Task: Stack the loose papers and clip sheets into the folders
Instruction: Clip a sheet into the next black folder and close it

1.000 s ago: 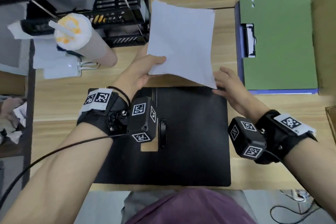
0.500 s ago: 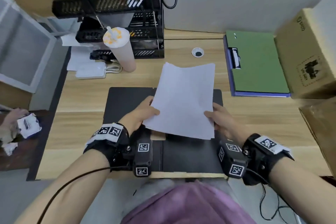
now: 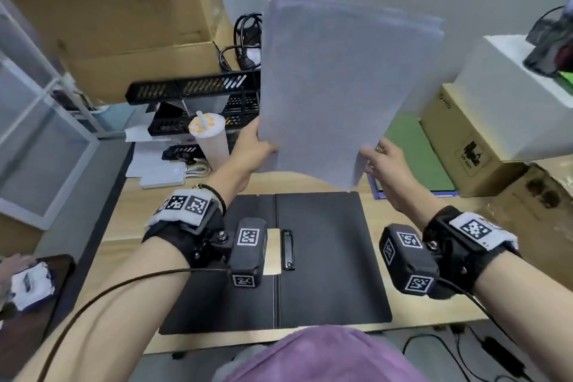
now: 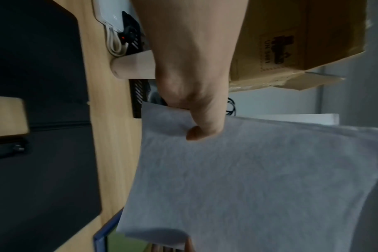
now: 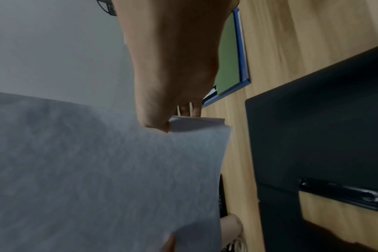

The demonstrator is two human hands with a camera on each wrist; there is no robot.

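Observation:
A stack of white papers (image 3: 338,87) stands upright in the air above the desk, its top edges fanned slightly. My left hand (image 3: 251,149) pinches the stack's lower left edge, thumb on the near face (image 4: 203,131). My right hand (image 3: 383,158) pinches the lower right corner of the papers (image 5: 119,170). Below them an open black folder (image 3: 325,257) lies flat on the desk, with a metal clip (image 3: 287,250) near its spine. A green folder with a blue border (image 3: 415,161) lies at the right, partly hidden by the papers.
A black wire tray rack (image 3: 192,102) and a drink cup with a straw (image 3: 210,139) stand at the back left. Cardboard boxes (image 3: 465,146) crowd the right; a big one (image 3: 108,9) looms at the back left. A white power bank (image 3: 164,175) lies by the cup.
Both hands have lifted the papers off the desk and tipped them upright, well above the black folder. The head view has tilted upward.

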